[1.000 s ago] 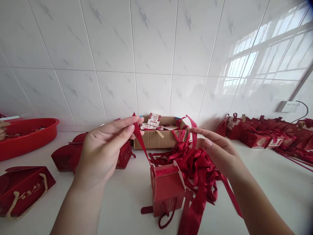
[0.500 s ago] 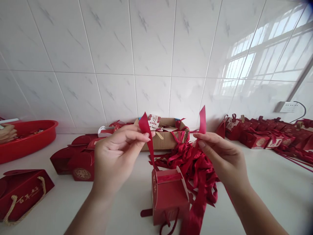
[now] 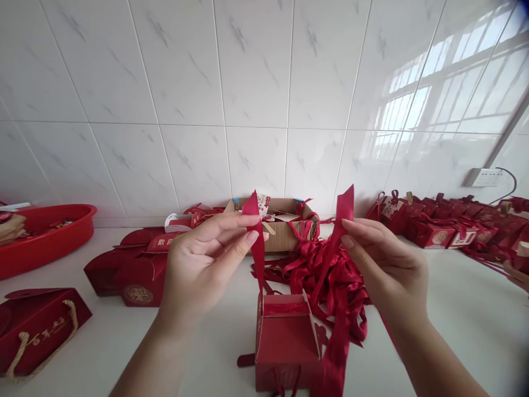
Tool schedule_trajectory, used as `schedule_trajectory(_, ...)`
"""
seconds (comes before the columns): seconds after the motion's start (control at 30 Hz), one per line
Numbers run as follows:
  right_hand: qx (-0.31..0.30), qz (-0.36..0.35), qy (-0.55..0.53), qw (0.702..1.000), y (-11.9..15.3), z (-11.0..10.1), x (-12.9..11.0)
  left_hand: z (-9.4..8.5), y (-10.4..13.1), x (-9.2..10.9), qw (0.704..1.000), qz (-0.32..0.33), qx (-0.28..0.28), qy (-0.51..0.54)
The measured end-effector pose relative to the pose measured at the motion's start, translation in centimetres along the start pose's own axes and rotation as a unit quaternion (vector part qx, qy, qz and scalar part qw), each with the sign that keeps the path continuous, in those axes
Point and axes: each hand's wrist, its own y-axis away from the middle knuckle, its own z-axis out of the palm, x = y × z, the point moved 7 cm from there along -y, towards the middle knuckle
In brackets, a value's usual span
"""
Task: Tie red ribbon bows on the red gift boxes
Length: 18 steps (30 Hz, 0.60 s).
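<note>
My left hand point(image 3: 204, 259) pinches one end of a shiny red ribbon point(image 3: 258, 259) between thumb and fingers. In my right hand point(image 3: 386, 264), thumb and fingertips grip the ribbon's other side, whose cut tip points upward. Both hands are raised, one on each side of a red gift box point(image 3: 285, 336) on the table. A band of ribbon lies across the top of this box, and a dark red cord hangs at its near face. Behind and right of the box is a tangled heap of red ribbons point(image 3: 326, 270).
An open cardboard box point(image 3: 285, 240) stands by the tiled wall. Red gift boxes point(image 3: 142, 275) sit left, with a rope-handled one point(image 3: 45, 331) nearer. Another person's hand point(image 3: 11, 229) is over a red basin point(image 3: 61, 248); a hand point(image 3: 518, 275) shows at right, near more boxes point(image 3: 430, 234).
My right hand has moved slightly right, with the ribbon held in both hands. The box appears lower and its top faces me more. Another person's hand has come in at the right edge.
</note>
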Motion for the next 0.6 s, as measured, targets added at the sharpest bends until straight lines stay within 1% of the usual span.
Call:
schedule_trajectory(0.1,0.013,-0.003,0.006,1.000,0.09,-0.09,-0.10,0.10,-0.04,-0.06,1.000,0.011,-0.004,0.024)
schedule_trajectory(0.23,0.010,0.002,-0.011,1.000,0.19,0.15,-0.19,0.43,0.11,-0.27,0.998,-0.015,0.001,0.057)
schedule_trajectory(0.33,0.009,-0.002,0.001,1.000,0.26,0.26,-0.29,0.54,0.18,-0.24,0.996,-0.030,0.010,0.083)
schedule_trajectory(0.47,0.016,0.012,0.004,1.000,0.32,0.20,-0.16,0.45,0.20,-0.39,0.995,-0.050,0.011,0.087)
schedule_trajectory(0.53,0.015,0.028,-0.015,0.999,0.36,0.28,-0.02,0.38,0.21,-0.50,0.995,-0.057,0.013,0.083)
schedule_trajectory(0.6,0.000,0.072,-0.062,0.995,0.49,0.69,0.49,0.54,0.28,-0.62,0.995,-0.068,0.009,0.075)
